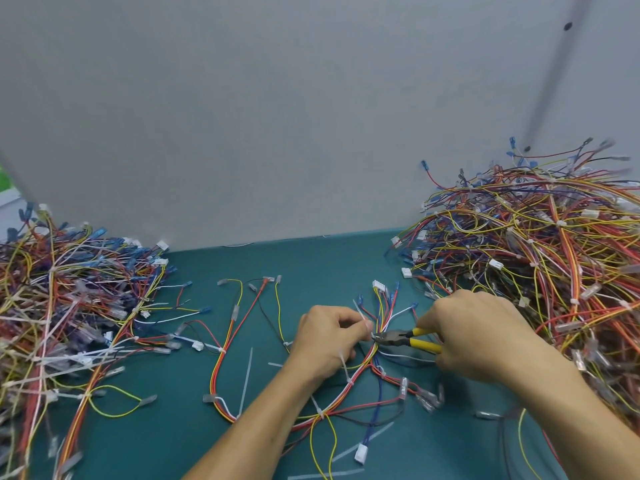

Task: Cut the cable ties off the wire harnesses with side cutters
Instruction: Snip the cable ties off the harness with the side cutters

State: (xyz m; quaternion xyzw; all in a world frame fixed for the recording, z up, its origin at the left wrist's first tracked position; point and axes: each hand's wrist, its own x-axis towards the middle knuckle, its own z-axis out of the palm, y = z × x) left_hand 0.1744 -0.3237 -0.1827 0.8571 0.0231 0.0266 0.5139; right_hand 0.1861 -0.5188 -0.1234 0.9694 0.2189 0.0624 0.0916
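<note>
Mid-cut: your left hand [329, 341] pinches the wire harness [382, 308] just below its white connector [379, 287], your right hand [478, 337] grips the side cutters [394, 337] nosed at the cable tie [360, 315]; squeeze next, I'd say, clear of wires.

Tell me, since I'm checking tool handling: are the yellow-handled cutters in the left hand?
No, the right hand grips the side cutters by their yellow handles, while the left hand holds the wire harness.
</note>
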